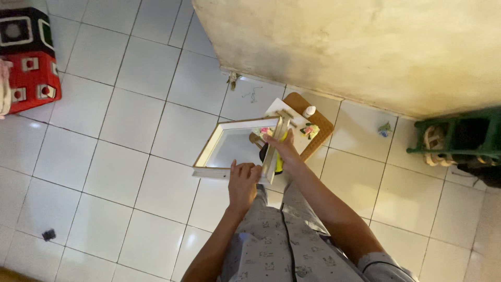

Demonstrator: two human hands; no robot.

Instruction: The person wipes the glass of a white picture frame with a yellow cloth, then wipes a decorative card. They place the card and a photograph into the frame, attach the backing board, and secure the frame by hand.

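While the left hand (243,180) clasps the white picture frame (237,149) at its six o'clock edge to keep it level above the tiled floor (130,125), the right hand (282,149) pinches its three o'clock side, seemingly alongside a yellow tool (279,159).

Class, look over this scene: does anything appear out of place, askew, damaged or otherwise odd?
Yes. Small scraps and a dark bit lie loose on the tiled floor, and the wall is stained. The frame looks intact.
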